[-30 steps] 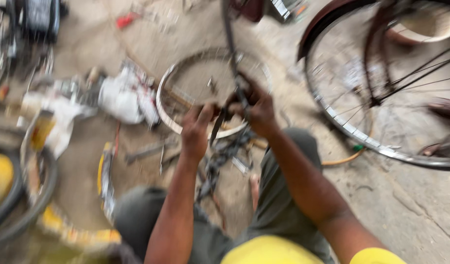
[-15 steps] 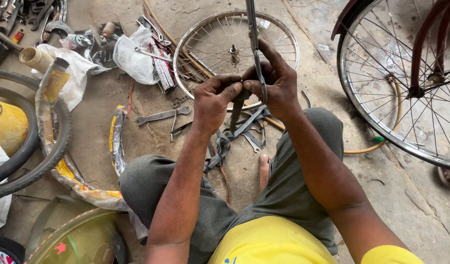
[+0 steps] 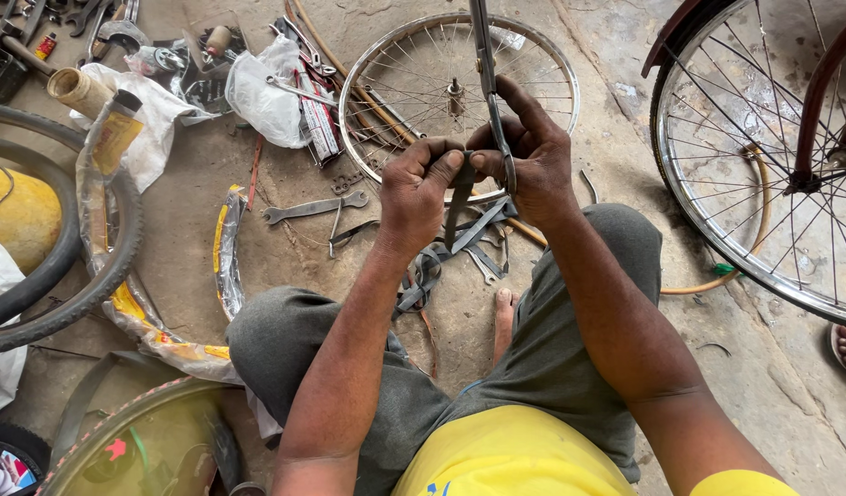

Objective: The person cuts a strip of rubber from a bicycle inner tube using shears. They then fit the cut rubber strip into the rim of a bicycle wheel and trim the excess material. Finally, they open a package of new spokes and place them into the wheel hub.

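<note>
**Grey strip pinched against a metal rod**

A flat, dark grey rubber strip (image 3: 460,197), dull and limp, is pinched at its upper end between thumb and fingers of the left hand (image 3: 418,197). It hangs down toward the concrete floor (image 3: 616,55), just above the knees. The right hand (image 3: 529,161) is closed around a thin metal rod (image 3: 485,64) that rises out of view at the far edge. Both hands are touching. A bare spoked wheel rim (image 3: 552,64) is lying flat beyond them, a wrench (image 3: 315,208) to the left, a bicycle wheel (image 3: 763,174) at right.
</note>
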`<state>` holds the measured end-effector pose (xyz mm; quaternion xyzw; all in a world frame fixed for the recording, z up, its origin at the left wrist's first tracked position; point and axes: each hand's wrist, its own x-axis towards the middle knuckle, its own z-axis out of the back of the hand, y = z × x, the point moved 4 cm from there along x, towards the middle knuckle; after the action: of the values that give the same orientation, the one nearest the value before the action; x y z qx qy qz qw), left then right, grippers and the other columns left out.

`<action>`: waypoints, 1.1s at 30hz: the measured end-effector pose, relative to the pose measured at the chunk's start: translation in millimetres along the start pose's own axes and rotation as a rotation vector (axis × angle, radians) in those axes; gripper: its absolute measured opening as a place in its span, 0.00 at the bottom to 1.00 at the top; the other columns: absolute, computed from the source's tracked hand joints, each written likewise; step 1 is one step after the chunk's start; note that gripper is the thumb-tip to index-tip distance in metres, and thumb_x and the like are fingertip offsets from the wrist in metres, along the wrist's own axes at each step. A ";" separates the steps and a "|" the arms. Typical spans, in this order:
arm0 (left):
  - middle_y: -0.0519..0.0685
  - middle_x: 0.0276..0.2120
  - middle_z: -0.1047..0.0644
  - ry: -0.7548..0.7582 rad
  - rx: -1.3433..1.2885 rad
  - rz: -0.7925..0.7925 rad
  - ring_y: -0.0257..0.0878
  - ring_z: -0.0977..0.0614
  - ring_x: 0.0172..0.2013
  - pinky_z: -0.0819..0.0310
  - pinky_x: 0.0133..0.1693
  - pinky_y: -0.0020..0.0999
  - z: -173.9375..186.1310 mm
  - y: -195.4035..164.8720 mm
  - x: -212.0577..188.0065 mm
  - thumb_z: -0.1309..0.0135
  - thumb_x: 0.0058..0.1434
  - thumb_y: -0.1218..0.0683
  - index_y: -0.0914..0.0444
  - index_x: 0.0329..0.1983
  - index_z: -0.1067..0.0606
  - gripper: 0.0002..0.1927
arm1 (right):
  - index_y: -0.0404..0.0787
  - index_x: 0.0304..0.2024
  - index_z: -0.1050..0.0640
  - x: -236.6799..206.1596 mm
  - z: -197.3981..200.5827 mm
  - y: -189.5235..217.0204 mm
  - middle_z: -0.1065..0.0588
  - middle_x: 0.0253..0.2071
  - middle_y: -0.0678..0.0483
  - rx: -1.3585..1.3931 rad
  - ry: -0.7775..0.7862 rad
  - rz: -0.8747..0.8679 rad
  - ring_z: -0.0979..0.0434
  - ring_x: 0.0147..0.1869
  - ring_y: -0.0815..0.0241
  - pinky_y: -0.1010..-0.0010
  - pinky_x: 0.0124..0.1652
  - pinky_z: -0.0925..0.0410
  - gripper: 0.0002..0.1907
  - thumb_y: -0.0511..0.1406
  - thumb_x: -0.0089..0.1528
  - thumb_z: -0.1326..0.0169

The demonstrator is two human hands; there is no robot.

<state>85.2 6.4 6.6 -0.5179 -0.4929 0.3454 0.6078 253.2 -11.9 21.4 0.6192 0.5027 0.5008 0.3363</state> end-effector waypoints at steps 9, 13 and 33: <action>0.51 0.34 0.17 0.045 0.012 0.047 0.35 0.13 0.35 0.13 0.36 0.28 -0.4 -3.7 -3.3 0.45 0.70 0.54 0.67 0.46 0.21 0.10 | 0.35 0.78 0.44 -2.0 4.5 -2.7 0.21 0.42 0.49 -0.045 0.029 0.063 0.17 0.45 0.61 0.67 0.46 0.19 0.50 0.36 0.61 0.30; 0.50 0.35 0.16 0.059 0.052 0.061 0.35 0.12 0.36 0.12 0.38 0.27 3.8 -5.5 -2.4 0.43 0.67 0.55 0.66 0.45 0.20 0.09 | 0.37 0.79 0.44 -4.2 2.1 -3.7 0.22 0.42 0.49 -0.097 0.030 0.086 0.17 0.45 0.61 0.68 0.47 0.19 0.50 0.36 0.62 0.30; 0.52 0.34 0.16 0.071 -0.056 0.094 0.35 0.13 0.32 0.13 0.32 0.27 5.4 -13.1 -4.5 0.41 0.67 0.56 0.67 0.46 0.20 0.09 | 0.33 0.77 0.43 -3.5 1.8 0.4 0.20 0.42 0.47 0.065 0.095 0.040 0.16 0.43 0.60 0.67 0.46 0.18 0.49 0.35 0.61 0.30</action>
<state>77.6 0.8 18.1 -0.5691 -0.4555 0.3409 0.5936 255.1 -15.2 20.3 0.6152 0.5218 0.5197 0.2814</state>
